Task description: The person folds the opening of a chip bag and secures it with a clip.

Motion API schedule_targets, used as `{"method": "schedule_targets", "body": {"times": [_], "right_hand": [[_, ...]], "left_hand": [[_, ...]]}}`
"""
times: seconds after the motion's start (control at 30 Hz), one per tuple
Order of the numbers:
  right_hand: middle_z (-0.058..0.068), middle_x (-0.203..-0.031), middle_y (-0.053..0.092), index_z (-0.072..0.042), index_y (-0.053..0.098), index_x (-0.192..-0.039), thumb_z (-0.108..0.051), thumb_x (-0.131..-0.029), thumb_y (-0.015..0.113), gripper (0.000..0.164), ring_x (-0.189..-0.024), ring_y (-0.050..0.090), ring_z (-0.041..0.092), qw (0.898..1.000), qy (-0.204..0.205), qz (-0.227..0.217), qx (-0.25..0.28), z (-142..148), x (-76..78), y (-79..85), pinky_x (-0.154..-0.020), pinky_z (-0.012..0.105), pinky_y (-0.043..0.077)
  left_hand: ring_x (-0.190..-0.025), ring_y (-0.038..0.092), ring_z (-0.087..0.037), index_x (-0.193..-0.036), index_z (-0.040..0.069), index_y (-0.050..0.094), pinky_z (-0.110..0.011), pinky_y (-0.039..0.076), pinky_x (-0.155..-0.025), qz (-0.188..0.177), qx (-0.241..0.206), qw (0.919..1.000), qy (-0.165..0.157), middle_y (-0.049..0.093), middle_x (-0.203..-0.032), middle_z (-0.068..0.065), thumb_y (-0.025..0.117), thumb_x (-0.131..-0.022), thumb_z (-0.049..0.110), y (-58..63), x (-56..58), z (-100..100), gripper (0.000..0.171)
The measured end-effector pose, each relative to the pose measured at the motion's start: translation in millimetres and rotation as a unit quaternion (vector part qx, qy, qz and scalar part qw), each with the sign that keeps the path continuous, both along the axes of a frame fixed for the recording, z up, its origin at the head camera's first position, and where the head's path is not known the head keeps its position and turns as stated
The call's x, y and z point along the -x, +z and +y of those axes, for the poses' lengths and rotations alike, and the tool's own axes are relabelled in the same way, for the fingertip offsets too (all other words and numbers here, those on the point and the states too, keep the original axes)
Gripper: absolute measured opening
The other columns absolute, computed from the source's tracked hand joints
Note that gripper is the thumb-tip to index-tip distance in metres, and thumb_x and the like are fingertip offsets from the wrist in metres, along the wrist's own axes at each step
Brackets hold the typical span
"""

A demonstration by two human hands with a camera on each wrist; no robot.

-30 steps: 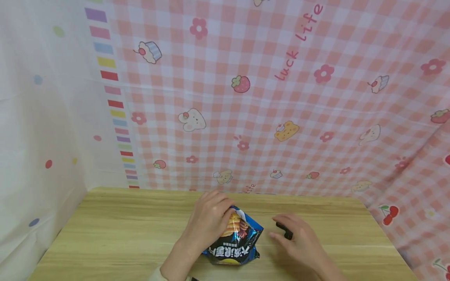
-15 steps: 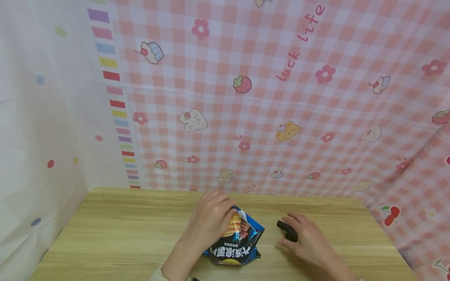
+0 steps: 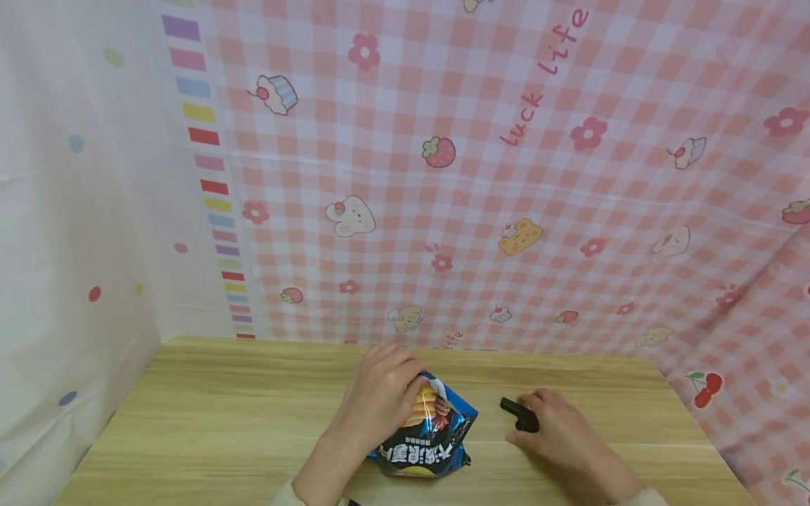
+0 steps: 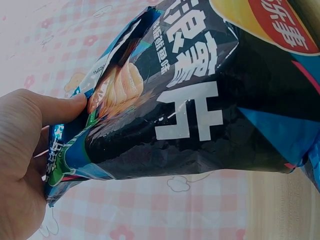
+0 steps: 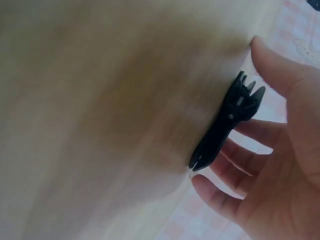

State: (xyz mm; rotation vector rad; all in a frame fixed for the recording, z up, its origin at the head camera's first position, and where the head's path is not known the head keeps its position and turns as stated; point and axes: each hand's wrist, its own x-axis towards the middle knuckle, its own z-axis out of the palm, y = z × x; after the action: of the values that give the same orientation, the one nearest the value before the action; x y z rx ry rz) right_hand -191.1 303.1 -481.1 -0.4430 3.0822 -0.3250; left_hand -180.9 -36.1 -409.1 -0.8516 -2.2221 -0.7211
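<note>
**Right hand [image 3: 566, 429] draws back beside the black clip [image 3: 522, 413]**

Compared with a second ago, the hand sits farther toward the right edge of the desk [image 3: 253, 400]. Its fingertips no longer reach past the clip toward the chip bag [image 3: 420, 430]; the clip's bag-side end now juts out beyond them. More of the clip shows, and the gap between hand and bag is wider. The right sleeve cuff [image 3: 644, 498] has come into the head view.

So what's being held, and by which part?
The left hand pinches the chip bag by its far end; the right hand, near the black object, grips nothing.
</note>
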Motion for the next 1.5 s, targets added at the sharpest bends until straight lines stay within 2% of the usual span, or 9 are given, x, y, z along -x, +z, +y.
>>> {"method": "schedule_targets", "body": {"times": [0.2, 0.4, 0.63, 0.87, 1.0, 1.1, 1.2, 1.3, 1.5], "right_hand": [[0.004, -0.101, 0.063, -0.004, 0.072, -0.122, -0.054, -0.079, 0.088, 0.068, -0.082, 0.055, 0.014, 0.999, -0.015, -0.033, 0.018, 2.5, 8.5, 2.5, -0.070, 0.039, 0.051], [0.000, -0.096, 0.064, -0.005, 0.072, -0.120, -0.050, -0.077, 0.090, 0.065, -0.079, 0.055, 0.011, 0.998, -0.020, -0.048, 0.040, 3.9, 11.3, 4.6, -0.070, 0.039, 0.051], [-0.004, -0.088, 0.065, -0.008, 0.075, -0.107, -0.043, -0.078, 0.092, 0.048, -0.077, 0.055, 0.012, 0.996, -0.027, -0.059, 0.068, 2.7, 12.1, 6.0, -0.070, 0.037, 0.050], [-0.005, -0.078, 0.064, -0.009, 0.076, -0.099, -0.034, -0.090, 0.083, 0.028, -0.068, 0.053, 0.011, 0.995, -0.018, -0.059, 0.074, 3.4, 12.3, 12.4, -0.062, 0.033, 0.047], [0.000, -0.088, 0.071, -0.006, 0.075, -0.105, -0.026, -0.100, 0.072, 0.020, -0.075, 0.058, 0.014, 0.995, -0.004, -0.054, 0.083, 5.2, 11.6, 15.5, -0.068, 0.035, 0.050], [0.013, -0.111, 0.075, 0.003, 0.072, -0.119, -0.020, -0.103, 0.067, 0.028, -0.097, 0.069, 0.026, 0.995, -0.001, -0.052, 0.087, 7.0, 9.7, 16.3, -0.086, 0.048, 0.057], [0.027, -0.124, 0.070, 0.010, 0.066, -0.127, -0.019, -0.101, 0.068, 0.039, -0.114, 0.068, 0.041, 0.994, -0.001, -0.058, 0.088, 8.7, 9.1, 16.0, -0.097, 0.061, 0.053], [0.030, -0.127, 0.068, 0.012, 0.063, -0.130, -0.019, -0.099, 0.072, 0.044, -0.113, 0.068, 0.039, 0.994, -0.005, -0.066, 0.089, 10.1, 9.9, 15.5, -0.097, 0.062, 0.053], [0.021, -0.114, 0.073, 0.008, 0.068, -0.121, -0.024, -0.094, 0.079, 0.043, -0.100, 0.070, 0.026, 0.996, -0.013, -0.048, 0.079, 13.4, 11.0, 14.4, -0.085, 0.051, 0.058]], "left_hand": [[-0.088, 0.065, -0.014, -0.095, 0.010, 0.081, -0.030, 0.053, -0.077, 0.001, 0.002, 1.0000, 0.002, 0.074, -0.091, 0.003, 0.088, -0.084, 0.007, 0.4, -0.1, 0.2, 0.013], [-0.087, 0.065, -0.014, -0.094, 0.010, 0.081, -0.030, 0.053, -0.076, 0.000, 0.002, 1.0000, 0.002, 0.073, -0.090, 0.003, 0.088, -0.084, 0.007, 0.4, -0.2, 0.1, 0.012], [-0.087, 0.065, -0.014, -0.094, 0.010, 0.081, -0.030, 0.052, -0.075, -0.003, -0.002, 1.0000, 0.001, 0.074, -0.090, 0.002, 0.088, -0.083, 0.007, 0.2, -1.3, -0.2, 0.014], [-0.087, 0.065, -0.014, -0.095, 0.010, 0.081, -0.030, 0.053, -0.076, -0.002, -0.002, 1.0000, 0.001, 0.074, -0.090, 0.003, 0.088, -0.084, 0.007, 0.1, -1.3, -0.2, 0.013], [-0.087, 0.065, -0.013, -0.095, 0.010, 0.081, -0.030, 0.053, -0.076, -0.004, -0.003, 1.0000, 0.001, 0.073, -0.090, 0.003, 0.088, -0.084, 0.007, -0.1, -1.0, -0.5, 0.013], [-0.087, 0.065, -0.013, -0.094, 0.010, 0.081, -0.030, 0.053, -0.077, -0.006, -0.004, 1.0000, 0.000, 0.073, -0.090, 0.003, 0.088, -0.084, 0.007, -0.2, -1.0, -0.7, 0.013], [-0.087, 0.065, -0.013, -0.095, 0.010, 0.081, -0.030, 0.053, -0.077, -0.007, -0.003, 1.0000, 0.000, 0.074, -0.090, 0.003, 0.088, -0.084, 0.007, 0.1, -1.2, -0.6, 0.013], [-0.087, 0.065, -0.013, -0.095, 0.010, 0.081, -0.030, 0.053, -0.077, -0.007, -0.001, 1.0000, 0.001, 0.074, -0.090, 0.003, 0.088, -0.084, 0.007, 0.3, -1.3, -0.5, 0.013], [-0.087, 0.065, -0.013, -0.095, 0.010, 0.081, -0.030, 0.053, -0.077, -0.008, -0.001, 1.0000, 0.000, 0.074, -0.091, 0.002, 0.088, -0.084, 0.007, 0.0, -1.2, -0.6, 0.013]]}}
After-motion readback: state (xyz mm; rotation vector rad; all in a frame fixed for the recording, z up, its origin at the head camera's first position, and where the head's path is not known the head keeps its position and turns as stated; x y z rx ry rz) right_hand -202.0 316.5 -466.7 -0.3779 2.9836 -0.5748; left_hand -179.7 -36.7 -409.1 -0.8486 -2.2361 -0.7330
